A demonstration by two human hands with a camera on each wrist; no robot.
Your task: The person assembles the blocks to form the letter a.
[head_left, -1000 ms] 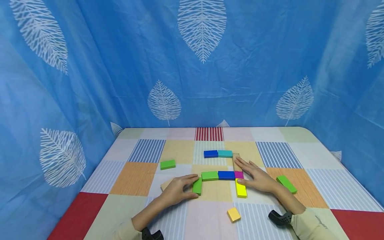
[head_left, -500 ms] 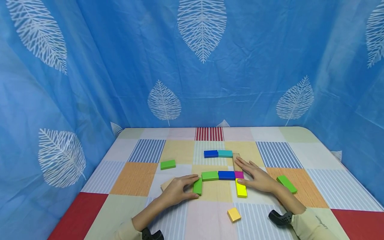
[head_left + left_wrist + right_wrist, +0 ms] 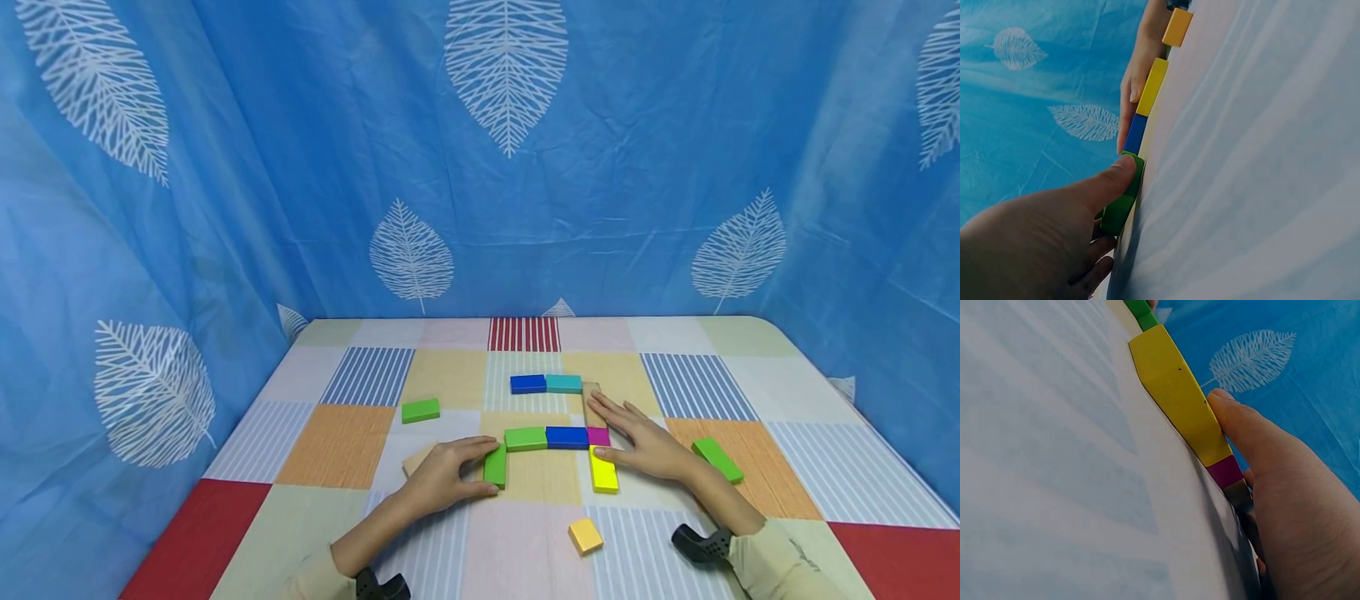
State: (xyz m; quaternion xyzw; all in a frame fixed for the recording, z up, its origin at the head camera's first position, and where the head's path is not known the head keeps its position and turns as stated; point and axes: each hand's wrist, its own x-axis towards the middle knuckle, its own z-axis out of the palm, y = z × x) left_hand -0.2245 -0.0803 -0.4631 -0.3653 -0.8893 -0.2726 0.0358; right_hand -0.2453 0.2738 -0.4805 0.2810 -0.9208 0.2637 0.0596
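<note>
In the head view my left hand (image 3: 442, 479) pinches a green block (image 3: 495, 467) lengthwise, thumb at its near end and fingers at its far end. That block lies at the left end of a row made of another green block (image 3: 525, 439), a blue block (image 3: 567, 437) and a small magenta block (image 3: 597, 437). With its fingers extended, my right hand (image 3: 648, 446) rests on a plain wooden block (image 3: 592, 400). Its thumb touches the side of a yellow block (image 3: 603, 479), as the right wrist view also shows. The yellow block (image 3: 1185, 400) abuts the magenta one.
Behind the row, a dark blue block (image 3: 528, 384) and a teal block (image 3: 563, 383) meet the wooden one. Loose green blocks lie left (image 3: 420, 411) and right (image 3: 717, 460). An orange-yellow block (image 3: 585, 536) sits nearer. A pale wooden block (image 3: 417, 458) is partly behind my left hand.
</note>
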